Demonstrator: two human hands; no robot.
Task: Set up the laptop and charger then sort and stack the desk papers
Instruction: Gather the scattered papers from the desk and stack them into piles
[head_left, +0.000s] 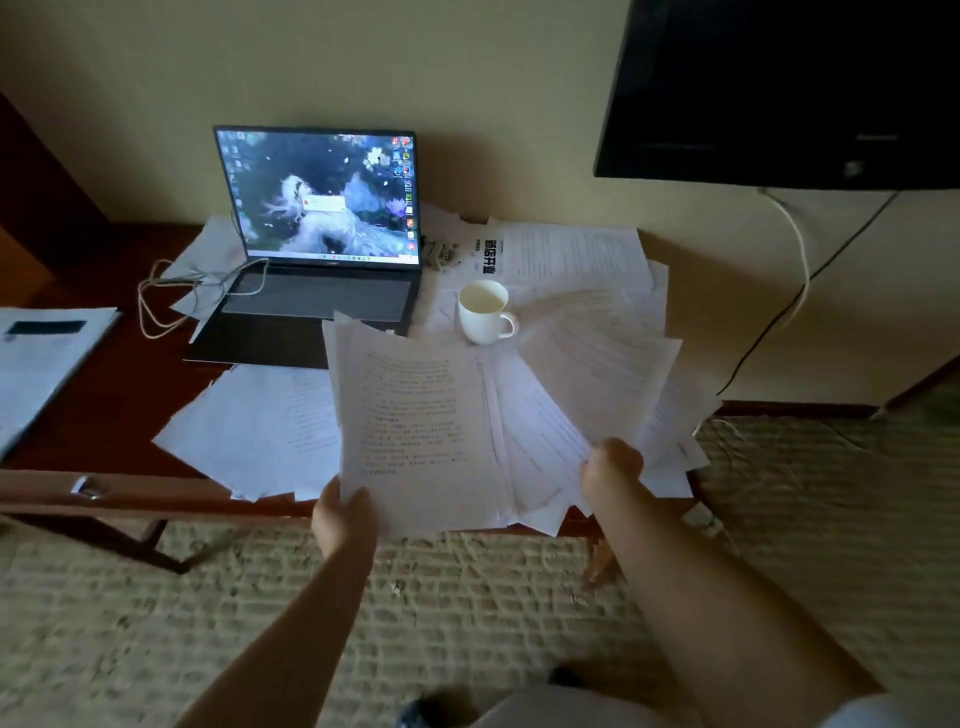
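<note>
A dark reddish wooden desk (119, 395) with a smooth, dull top stands against a pale cream wall. On it sits an open laptop (317, 244), a slim grey slab with a flat keyboard deck and a lit screen that shows a desktop wallpaper and icons. A thin pale charger cable (156, 306) loops in loose coils on the desk at the laptop's left edge and runs up to its left side. Just right of the laptop stands a glossy white ceramic mug (485, 312), round, its handle to the right, resting on scattered sheets. Loose white printed papers (582, 260) cover most of the desk's right half, overlapping at odd angles, some hanging over the front edge. A black flat television (779, 88) hangs on the wall at upper right, with cords trailing below it. The floor is a coarse woven mat (467, 597), beige and ribbed.

The left hand (343, 519) reaches forward on a bare forearm and pinches the lower left corner of a raised sheaf of printed pages (415, 415), thumb on top. The right hand (613, 470), knuckles up, is curled and grips the lower edge of a fanned, blurred sheet (597, 374) lifted over the pile.
</note>
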